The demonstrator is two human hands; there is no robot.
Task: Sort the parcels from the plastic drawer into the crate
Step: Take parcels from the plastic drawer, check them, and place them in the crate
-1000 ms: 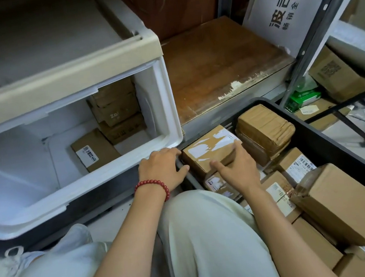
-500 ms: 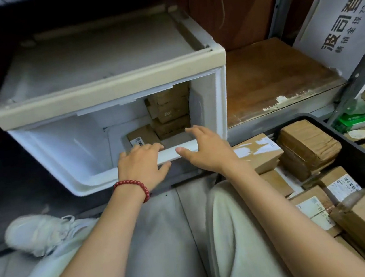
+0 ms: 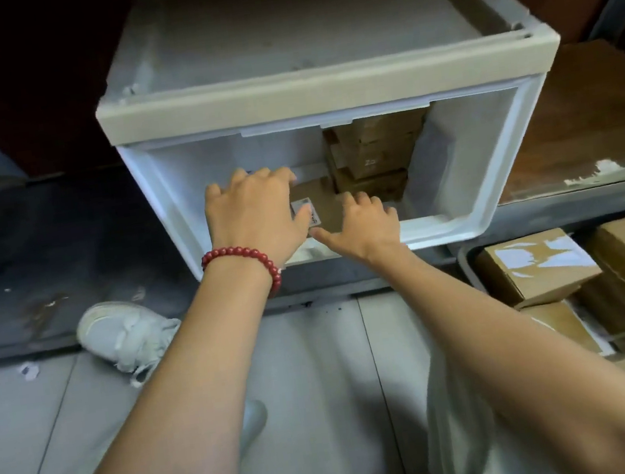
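Note:
The white plastic drawer (image 3: 496,186) stands open on the floor in front of me. A flat brown parcel (image 3: 321,199) with a white label lies inside on its bottom, and a stack of brown parcels (image 3: 372,160) stands behind it at the back right. My left hand (image 3: 255,212), with a red bead bracelet on the wrist, reaches over the front rim and rests on the flat parcel's left side, thumb on the label. With spread fingers, my right hand (image 3: 363,221) touches the parcel's near right part. The dark crate (image 3: 466,259) at the lower right holds several parcels.
A white shoe (image 3: 123,331) lies on the grey floor left of my arms. A worn wooden shelf board (image 3: 589,133) runs to the right of the drawer, above the crate. My light trousers fill the bottom of the view.
Both hands have left the crate side and gone over the drawer's front rim onto the flat parcel. The view has swung left, so the drawer is now in the middle.

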